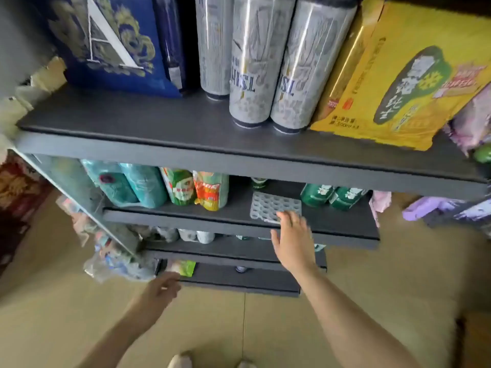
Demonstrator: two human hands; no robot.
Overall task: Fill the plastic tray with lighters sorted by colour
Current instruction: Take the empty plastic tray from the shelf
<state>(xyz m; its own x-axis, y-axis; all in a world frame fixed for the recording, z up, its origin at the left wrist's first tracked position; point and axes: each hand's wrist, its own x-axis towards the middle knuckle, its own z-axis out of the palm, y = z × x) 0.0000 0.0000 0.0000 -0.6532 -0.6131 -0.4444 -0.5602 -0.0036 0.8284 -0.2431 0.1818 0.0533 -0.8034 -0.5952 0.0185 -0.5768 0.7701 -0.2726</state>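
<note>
Tray (pixel 268 205) flat on second shelf (pixel 332 221), right hand (pixel 291 240) spread, fingertips on its five-o'clock corner. Left hand (pixel 162 288) loosely curled, empty. Best slid out level.

Second shelf (pixel 345 227): bare dark strip along front edge, wide enough around plastic tray (pixel 271 205). Right hand (pixel 292 240) reaches in over front edge, fingers at tray's near edge. Green cans (pixel 332 197) just right of tray, colourful packets (pixel 210 189) well left. Upper shelf board (pixel 239 160) overhangs, limiting headroom above tray
</note>
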